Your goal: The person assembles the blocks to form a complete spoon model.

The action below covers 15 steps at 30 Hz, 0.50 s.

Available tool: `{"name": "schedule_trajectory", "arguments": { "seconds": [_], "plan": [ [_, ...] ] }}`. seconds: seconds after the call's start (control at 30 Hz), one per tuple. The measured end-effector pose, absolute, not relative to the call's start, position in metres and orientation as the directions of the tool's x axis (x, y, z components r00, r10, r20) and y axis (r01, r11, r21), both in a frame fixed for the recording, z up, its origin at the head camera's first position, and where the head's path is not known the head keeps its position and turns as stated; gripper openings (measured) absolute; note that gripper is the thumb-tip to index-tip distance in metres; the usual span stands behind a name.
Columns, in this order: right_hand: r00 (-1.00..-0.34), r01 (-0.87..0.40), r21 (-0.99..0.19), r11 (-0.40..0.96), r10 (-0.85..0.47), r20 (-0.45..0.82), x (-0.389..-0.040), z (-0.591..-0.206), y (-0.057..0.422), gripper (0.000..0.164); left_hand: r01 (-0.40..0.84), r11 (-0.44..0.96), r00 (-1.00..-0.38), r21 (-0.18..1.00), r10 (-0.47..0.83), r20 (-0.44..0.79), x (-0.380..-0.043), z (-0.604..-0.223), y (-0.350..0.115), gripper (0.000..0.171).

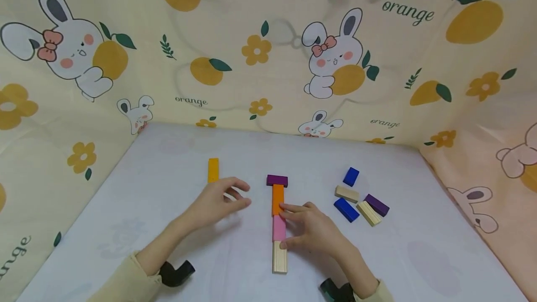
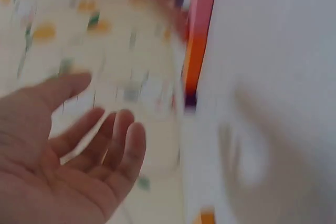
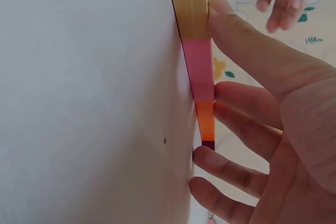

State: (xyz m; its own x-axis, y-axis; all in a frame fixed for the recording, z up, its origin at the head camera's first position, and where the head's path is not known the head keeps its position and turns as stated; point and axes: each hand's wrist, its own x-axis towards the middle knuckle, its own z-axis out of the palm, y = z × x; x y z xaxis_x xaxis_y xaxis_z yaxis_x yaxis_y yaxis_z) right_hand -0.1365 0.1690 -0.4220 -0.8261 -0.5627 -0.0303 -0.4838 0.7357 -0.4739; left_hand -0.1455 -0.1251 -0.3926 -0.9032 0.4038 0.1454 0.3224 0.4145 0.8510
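Observation:
A line of wooden blocks lies on the white table: a plain wood block (image 1: pixel 279 257) nearest, then a pink block (image 1: pixel 278 228), an orange block (image 1: pixel 278 199), and a purple block (image 1: pixel 277 181) set crosswise at the far end. My right hand (image 1: pixel 320 229) is at the line's right side. Its thumb touches the plain wood block's edge, and fingertips (image 3: pixel 223 90) rest along the pink and orange ones. To the left, my left hand (image 1: pixel 218 202) hovers above the table with loosely bent fingers and nothing in them. Just beyond it lies a yellow block (image 1: pixel 213 170), its near end hidden.
Loose blocks lie at the right: a small blue block (image 1: pixel 351 176), a longer blue block (image 1: pixel 346 209), two plain wood blocks and a purple block (image 1: pixel 377 205). A patterned cloth (image 1: pixel 277 83) with rabbits and oranges rises behind the table (image 1: pixel 235 146).

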Motion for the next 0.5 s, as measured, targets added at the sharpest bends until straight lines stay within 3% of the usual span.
{"name": "schedule_trajectory", "arguments": {
  "seconds": [0.13,0.5],
  "plan": [
    [-0.829,-0.475,-0.486,0.733,-0.559,-0.032,-0.136,-0.423,0.168,0.074,0.321,0.47,-0.929,0.822,0.327,0.176,-0.172,-0.395,-0.159,0.042],
    [-0.83,-0.47,-0.505,0.724,-0.557,-0.027,-0.135,-0.422,0.171,0.074,0.075,0.467,-0.996,0.881,0.084,0.041,-0.211,-0.421,-0.196,0.065]
  ]
}}
